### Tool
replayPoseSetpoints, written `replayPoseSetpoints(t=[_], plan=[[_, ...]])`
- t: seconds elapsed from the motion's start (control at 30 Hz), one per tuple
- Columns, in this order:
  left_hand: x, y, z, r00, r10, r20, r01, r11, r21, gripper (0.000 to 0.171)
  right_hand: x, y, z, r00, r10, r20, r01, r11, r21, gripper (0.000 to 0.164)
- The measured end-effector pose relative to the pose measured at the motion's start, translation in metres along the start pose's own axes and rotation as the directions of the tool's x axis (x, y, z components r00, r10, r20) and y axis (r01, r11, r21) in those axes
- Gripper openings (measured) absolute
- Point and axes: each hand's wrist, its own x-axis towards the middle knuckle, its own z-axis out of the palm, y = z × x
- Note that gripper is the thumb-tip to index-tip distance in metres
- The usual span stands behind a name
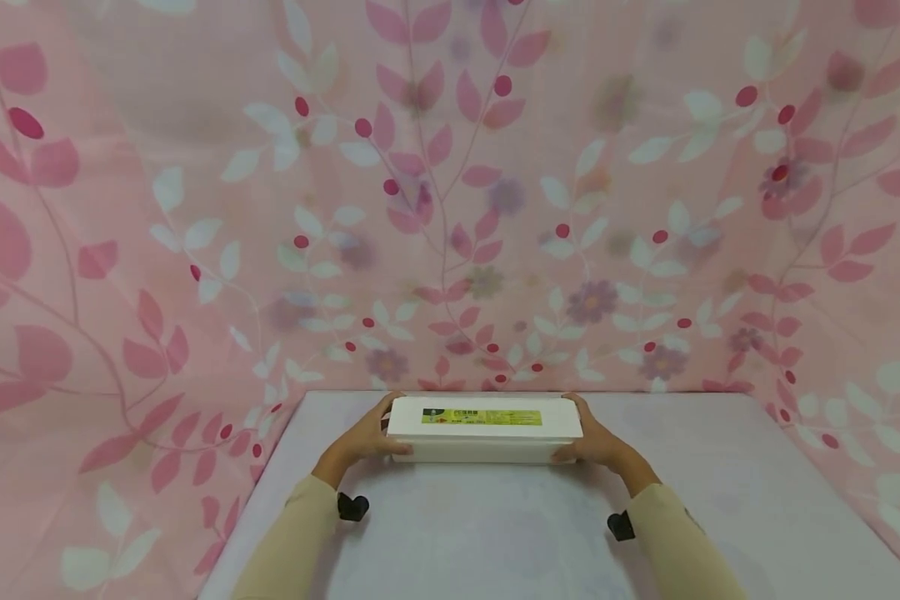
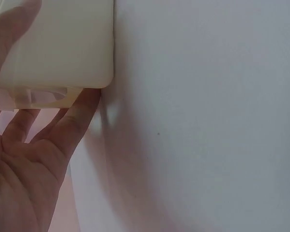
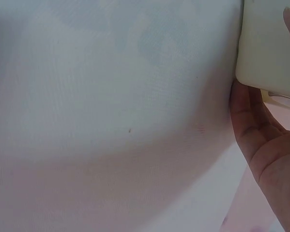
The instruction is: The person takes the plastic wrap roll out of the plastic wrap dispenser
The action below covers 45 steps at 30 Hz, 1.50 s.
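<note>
A long white box with a flat lid and a yellow-green printed label lies crosswise near the far edge of the table. My left hand grips its left end, thumb on the front side and fingers round the end. At the right end, my right hand holds it the same way. In the left wrist view, fingertips of the left hand reach the box's lower corner beside the tabletop. The right wrist view has the right hand with fingers against the end of the box.
A pale cloth-covered table spreads out in front of the box. Pink floral curtains rise behind its far edge and along both sides. Black straps or mounts show at both wrists.
</note>
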Motion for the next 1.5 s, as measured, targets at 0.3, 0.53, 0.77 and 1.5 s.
replayPoseSetpoints(t=[0.3, 0.53, 0.77, 1.5], plan=[[-0.005, 0.002, -0.008, 1.000, -0.020, -0.024, 0.020, 1.000, -0.001, 0.104, 0.011, -0.002, 0.008, 1.000, 0.006, 0.009, -0.007, 0.999, 0.042, 0.118], [-0.005, 0.009, 0.002, 1.000, 0.007, -0.021, -0.007, 1.000, -0.016, 0.098, 0.005, -0.001, 0.000, 1.000, 0.017, -0.004, -0.017, 1.000, 0.018, 0.115], [-0.002, -0.001, 0.008, 1.000, 0.004, -0.017, -0.004, 0.999, -0.032, 0.100, 0.000, 0.006, 0.003, 0.999, 0.034, 0.000, -0.034, 0.999, 0.026, 0.115], [-0.003, 0.001, 0.006, 1.000, 0.020, -0.018, -0.021, 0.999, -0.042, 0.102, -0.003, 0.001, 0.001, 1.000, 0.011, -0.015, -0.010, 1.000, 0.029, 0.117]])
